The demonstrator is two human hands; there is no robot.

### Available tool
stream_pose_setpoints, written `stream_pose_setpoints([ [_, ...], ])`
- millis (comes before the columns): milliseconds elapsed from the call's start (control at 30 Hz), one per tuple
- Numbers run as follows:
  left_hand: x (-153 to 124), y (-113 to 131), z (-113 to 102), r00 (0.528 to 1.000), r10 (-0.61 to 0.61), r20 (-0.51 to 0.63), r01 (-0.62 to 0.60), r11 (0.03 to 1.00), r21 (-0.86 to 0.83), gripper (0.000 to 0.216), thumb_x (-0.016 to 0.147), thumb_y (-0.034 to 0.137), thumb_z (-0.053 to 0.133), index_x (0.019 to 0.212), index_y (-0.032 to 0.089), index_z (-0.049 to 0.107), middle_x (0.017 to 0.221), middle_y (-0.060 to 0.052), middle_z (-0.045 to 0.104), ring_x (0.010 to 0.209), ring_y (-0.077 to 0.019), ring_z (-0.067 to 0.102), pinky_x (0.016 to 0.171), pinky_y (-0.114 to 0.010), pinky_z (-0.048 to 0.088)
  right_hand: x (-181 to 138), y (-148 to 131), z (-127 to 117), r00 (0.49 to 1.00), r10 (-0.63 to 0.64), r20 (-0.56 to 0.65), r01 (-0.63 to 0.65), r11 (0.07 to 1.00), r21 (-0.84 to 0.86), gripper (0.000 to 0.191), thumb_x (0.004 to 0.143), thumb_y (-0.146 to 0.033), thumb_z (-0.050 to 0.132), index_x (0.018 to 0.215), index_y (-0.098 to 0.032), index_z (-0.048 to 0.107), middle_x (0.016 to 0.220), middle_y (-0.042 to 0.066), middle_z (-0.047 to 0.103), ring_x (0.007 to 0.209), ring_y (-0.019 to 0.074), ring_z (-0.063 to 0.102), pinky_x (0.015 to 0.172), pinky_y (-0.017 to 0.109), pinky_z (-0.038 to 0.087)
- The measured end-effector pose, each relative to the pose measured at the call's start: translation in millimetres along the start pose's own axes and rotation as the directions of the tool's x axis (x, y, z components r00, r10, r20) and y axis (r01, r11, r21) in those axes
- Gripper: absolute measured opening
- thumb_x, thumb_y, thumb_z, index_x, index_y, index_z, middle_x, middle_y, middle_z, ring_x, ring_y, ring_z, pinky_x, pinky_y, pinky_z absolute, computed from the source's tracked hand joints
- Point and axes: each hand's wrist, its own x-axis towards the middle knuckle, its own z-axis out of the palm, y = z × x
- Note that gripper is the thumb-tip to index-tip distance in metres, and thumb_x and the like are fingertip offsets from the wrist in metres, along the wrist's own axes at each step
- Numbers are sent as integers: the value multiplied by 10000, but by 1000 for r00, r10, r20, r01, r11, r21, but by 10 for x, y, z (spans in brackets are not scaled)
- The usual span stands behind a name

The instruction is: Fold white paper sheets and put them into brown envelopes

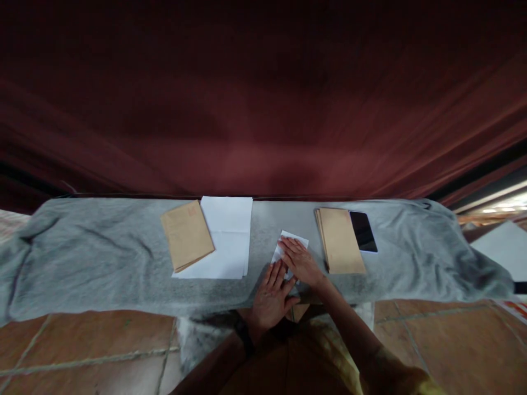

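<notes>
A small folded white paper (pixel 295 237) lies at a slant on the grey cloth in front of me. My right hand (pixel 300 262) rests flat across its upper part, fingers stretched toward the left. Lower down, my left hand (pixel 269 296) also lies flat, its fingertips on the paper's lower left side and its thumb pointing right. The two hands nearly meet, and between them they cover most of the paper. Neither one grips anything. A dark band circles my left wrist.
Left of my hands are white sheets (pixel 230 247) with brown envelopes (pixel 187 236) partly on top. To the right lie more brown envelopes (pixel 341 241) and a dark-screened phone (pixel 363 231). Grey cloth (pixel 115 252) covers the narrow table; a dark red curtain (pixel 247 109) hangs behind it.
</notes>
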Motion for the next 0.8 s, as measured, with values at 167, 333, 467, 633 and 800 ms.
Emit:
stream_pose_setpoints([
  [167, -1, -31, -43, 997, 62, 36, -62, 998, -11, 691, 897, 650, 550, 1517, 400, 372, 1629, -58, 324, 1502, -315, 281, 1221, -530, 186, 209, 92, 60, 997, 60, -58, -64, 996, -64, 507, 1042, -306, 364, 1526, -154, 389, 1594, 92, 367, 1484, 237, 327, 1235, 490, 249],
  [333, -3, -30, -69, 992, 94, 83, -91, 995, -32, 669, 921, 649, 506, 1521, 390, 365, 1631, -15, 321, 1506, -297, 270, 1227, -547, 160, 364, 122, 46, 989, 109, -96, -114, 992, -45, 503, 1035, -302, 377, 1517, -162, 407, 1571, 101, 408, 1475, 237, 341, 1227, 500, 256],
  [467, 4, -6, -66, 993, 83, 80, -81, 996, -35, 644, 936, 600, 516, 1524, 385, 362, 1635, -7, 309, 1511, -301, 255, 1225, -571, 162, 266, 77, 24, 970, 154, -186, -157, 988, -6, 500, 1025, -293, 377, 1496, -134, 430, 1554, 122, 441, 1460, 248, 356, 1208, 486, 298],
  [633, 11, 31, -107, 995, 60, 85, -58, 998, -31, 628, 955, 509, 523, 1538, 385, 328, 1635, -7, 310, 1521, -300, 228, 1219, -610, 166, -273, -16, 33, 843, 400, -360, -410, 911, 53, 430, 982, -254, 401, 1362, -121, 551, 1266, 183, 626, 1216, 291, 544, 1030, 484, 460],
  [800, 20, 58, -132, 994, 48, 96, -47, 999, -9, 612, 953, 436, 514, 1536, 382, 334, 1646, -11, 276, 1533, -331, 167, 1187, -715, 106, -514, -109, -11, 758, 590, -280, -581, 805, 123, 277, 948, -248, 463, 1126, -149, 651, 1023, 149, 663, 1008, 275, 620, 915, 404, 495],
])
